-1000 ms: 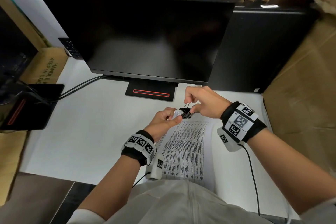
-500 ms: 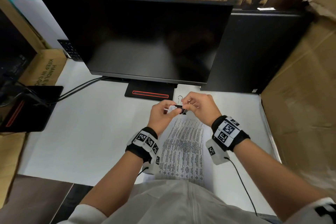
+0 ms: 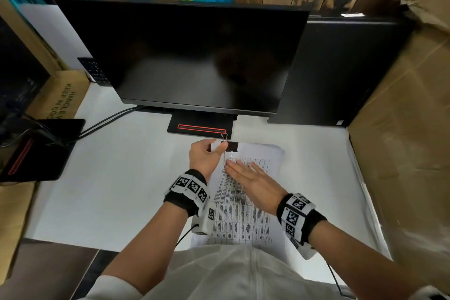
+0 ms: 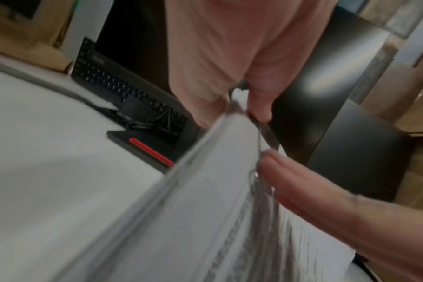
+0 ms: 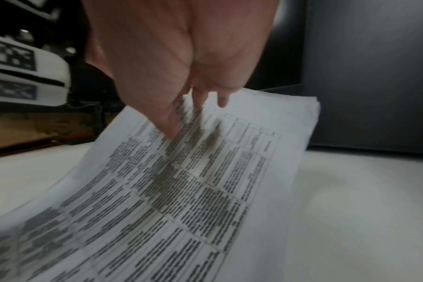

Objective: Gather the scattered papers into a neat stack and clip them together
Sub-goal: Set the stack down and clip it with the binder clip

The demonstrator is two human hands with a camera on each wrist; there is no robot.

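Head view, looking down at a white worktop (image 3: 102, 190). A stack of printed papers (image 3: 243, 217) lies near the front edge, long axis running from the person's body twd the back of the worktop, where a dark monitor (image 3: 194, 56) stands. A black binder clip (image 3: 232, 146) sits on the stack's far left corner; one wire handle stands up past the paper edge, the other is folded flat onto the top sheet, pointing back twd the person.

Left hand (image 3: 204, 157) is at that corner, thumb & fingers curled round the paper edge just beside the clip (the left wrist view shows the corner lifted a little off the worktop). Right hand (image 3: 253, 179) lies flat on the top sheet, fingers straight and together, fingertips (image 3: 230, 165) touching the tip of the folded handle. Right hand is the nearer one to that handle; the upright handle lies beyond the left thumb.

Judging by this, the clip is on and what's left is folding the handles.

Room: computer tower (image 3: 341, 75) at the back right corner, cardboard boxes (image 3: 401, 141) along the right edge, keyboard (image 3: 93, 69) propped at back left, cables (image 3: 102, 122), painted wooden planks behind
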